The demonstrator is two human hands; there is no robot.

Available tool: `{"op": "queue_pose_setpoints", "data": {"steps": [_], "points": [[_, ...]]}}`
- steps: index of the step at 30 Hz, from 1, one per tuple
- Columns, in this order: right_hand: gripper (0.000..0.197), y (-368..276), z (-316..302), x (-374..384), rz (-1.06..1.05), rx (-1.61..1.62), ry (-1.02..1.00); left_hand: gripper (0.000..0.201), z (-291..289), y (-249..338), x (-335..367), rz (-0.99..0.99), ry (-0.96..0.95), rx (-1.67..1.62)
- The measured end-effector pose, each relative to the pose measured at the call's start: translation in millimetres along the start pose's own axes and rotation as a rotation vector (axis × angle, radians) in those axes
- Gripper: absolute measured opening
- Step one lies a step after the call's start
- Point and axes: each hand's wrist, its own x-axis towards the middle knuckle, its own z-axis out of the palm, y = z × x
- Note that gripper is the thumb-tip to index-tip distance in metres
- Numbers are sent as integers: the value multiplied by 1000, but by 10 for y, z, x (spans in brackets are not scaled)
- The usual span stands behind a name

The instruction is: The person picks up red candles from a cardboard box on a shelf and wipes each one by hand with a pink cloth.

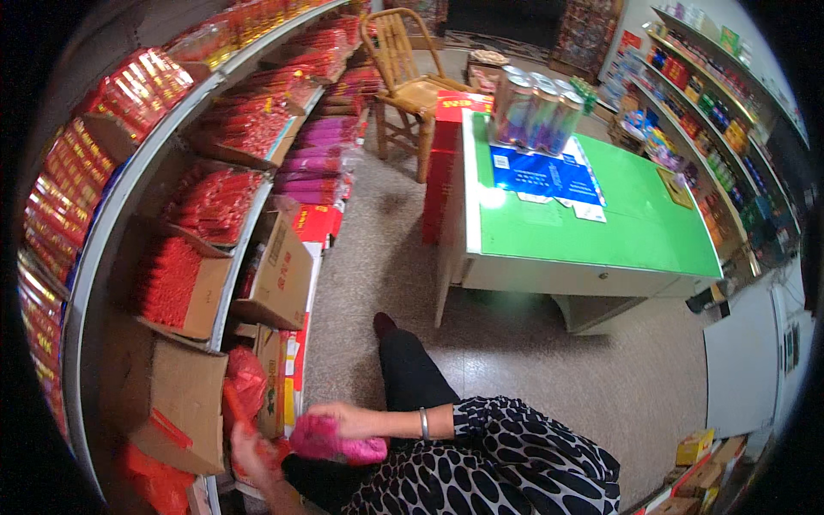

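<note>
Low in the picture, my right hand (337, 420), with a metal bangle on its wrist, is closed on a bunched pink cloth (360, 450) above my lap. To its left, my left hand (252, 457) is smeared by motion beside the lowest shelf, its fingers unclear. A slim red piece (234, 402) shows just above that hand; whether the hand holds it I cannot tell. Close behind is a crumpled red plastic bag (246, 378). An open cardboard box (182, 403) stands left of the bag, with another red bag (159, 481) below it.
Shelves (219, 322) of red packages in cartons run along the left. A green-topped desk (618, 232) carries wrapped cans (536, 112) and a flattened blue carton (545, 176). A bamboo chair (412, 90) stands behind. Stocked shelves (699, 112) line the right, above a white cabinet (742, 369).
</note>
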Motion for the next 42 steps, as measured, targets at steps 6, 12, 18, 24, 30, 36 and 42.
{"op": "queue_pose_setpoints", "data": {"steps": [6, 12, 18, 24, 30, 36, 42], "points": [[22, 27, 86, 83, -12, -232, -14, 29, 756, -229, -663, -130, 30, -195], [17, -89, -572, 387, 147, -203, 539, 28, 485, -34, -898, -289, -172, -199], [15, -248, 65, -59, -68, -283, -155, 25, 582, -102, -777, -236, 141, -339], [13, -221, -149, 180, 23, -324, 282, 30, 471, -47, -946, -317, -266, -247], [11, -436, -417, 402, 21, -1, 498, 30, 422, -111, -967, -293, -119, -358], [12, -477, 210, -67, -78, -269, -238, 24, 534, -207, -819, -241, -56, -336], [18, -286, -408, 332, 15, -363, 447, 15, 598, 207, -1009, -373, -351, -344]]}}
